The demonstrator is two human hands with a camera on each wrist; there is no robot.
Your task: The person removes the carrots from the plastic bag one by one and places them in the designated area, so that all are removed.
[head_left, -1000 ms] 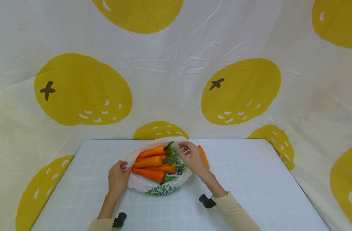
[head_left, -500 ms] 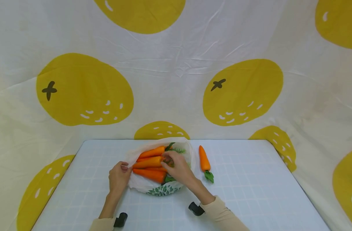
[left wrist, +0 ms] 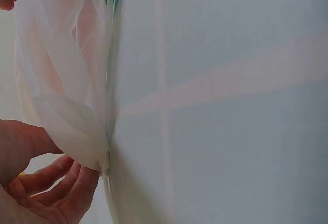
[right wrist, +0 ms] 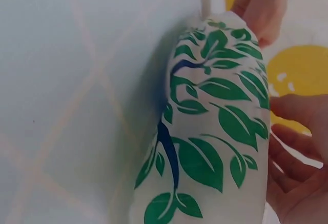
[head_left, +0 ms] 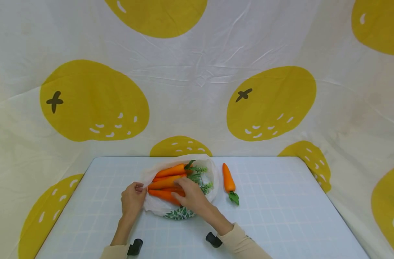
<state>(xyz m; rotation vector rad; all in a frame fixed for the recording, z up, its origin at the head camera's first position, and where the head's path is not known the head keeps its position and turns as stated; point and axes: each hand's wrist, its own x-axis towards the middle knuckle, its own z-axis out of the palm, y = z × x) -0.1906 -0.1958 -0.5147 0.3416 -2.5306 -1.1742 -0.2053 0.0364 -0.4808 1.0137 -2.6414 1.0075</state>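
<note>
Several orange carrots with green tops lie side by side in the mouth of a thin white bag printed with green leaves. My left hand pinches the gathered edge of the bag at the carrots' tips, thumb on one side and fingers on the other. Over the near carrots spreads my right hand, its thumb and fingertips apart and right at the carrots' surface; it covers some of their tops. In the right wrist view the printed bag side hides what those fingertips touch.
A single carrot with a leafy top lies on the table right of the bag. The pale checked tabletop extends to both sides. Behind it hangs a white cloth with yellow fruit prints.
My right hand has moved left and toward me, from the bag's far right rim to the near carrots, uncovering the loose carrot. The left hand keeps its hold on the bag.
</note>
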